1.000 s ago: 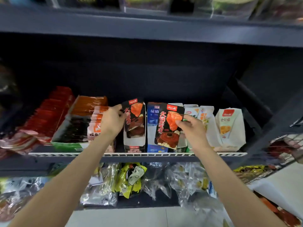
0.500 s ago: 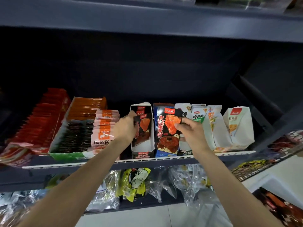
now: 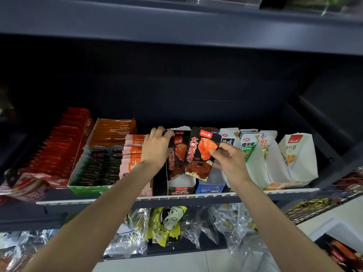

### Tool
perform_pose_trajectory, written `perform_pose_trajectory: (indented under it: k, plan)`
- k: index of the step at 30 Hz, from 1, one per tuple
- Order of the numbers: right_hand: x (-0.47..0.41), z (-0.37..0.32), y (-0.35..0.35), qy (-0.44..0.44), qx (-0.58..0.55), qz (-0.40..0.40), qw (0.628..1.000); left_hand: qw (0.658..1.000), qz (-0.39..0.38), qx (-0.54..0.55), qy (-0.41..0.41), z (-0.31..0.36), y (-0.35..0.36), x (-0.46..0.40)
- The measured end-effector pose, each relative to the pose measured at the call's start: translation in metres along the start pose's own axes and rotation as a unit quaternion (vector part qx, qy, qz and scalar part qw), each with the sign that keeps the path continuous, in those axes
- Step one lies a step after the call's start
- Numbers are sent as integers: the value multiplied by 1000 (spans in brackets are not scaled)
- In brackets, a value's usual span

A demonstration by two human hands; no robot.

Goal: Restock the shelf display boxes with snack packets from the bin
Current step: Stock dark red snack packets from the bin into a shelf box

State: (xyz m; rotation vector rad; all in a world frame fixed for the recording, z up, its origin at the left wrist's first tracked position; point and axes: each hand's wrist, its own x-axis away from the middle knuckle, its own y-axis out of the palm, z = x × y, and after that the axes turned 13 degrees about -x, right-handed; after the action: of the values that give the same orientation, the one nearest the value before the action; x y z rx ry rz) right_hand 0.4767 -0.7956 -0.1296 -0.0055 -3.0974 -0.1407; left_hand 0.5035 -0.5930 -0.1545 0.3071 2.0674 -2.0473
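Head view shows our left hand (image 3: 157, 148) gripping the packets standing in the black box (image 3: 179, 188), now pushed deeper than a second ago. Our right hand (image 3: 228, 163) pinches a black packet (image 3: 200, 154), which has tilted toward that box and hangs just over its front. We judge it goes in next.

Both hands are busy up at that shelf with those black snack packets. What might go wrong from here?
The right hand only pinches the loose black packet by one edge, tilted, in front of the blue box, so it could slip or land in the wrong box. The left hand grips the packets in the narrow display box; pulling hard might tip it or bend them.
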Motion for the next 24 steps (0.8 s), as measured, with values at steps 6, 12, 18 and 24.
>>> perform_pose_trajectory:
  k: [6, 12, 18, 24]
  plan:
    - [-20, 7, 23, -11, 52, -23, 998, 958, 31, 275, -72, -29, -9, 12]
    - [-42, 29, 42, -25, 173, -90, 981, 943, -41, 331, -4, -30, -14, 16]
    - [-46, 37, 49, -132, 279, -63, 949, 975, -22, 220, 1, -20, -8, 11]
    - [-45, 44, 52, -164, 356, -66, 917, 996, -28, 80, 17, -8, -2, 8]
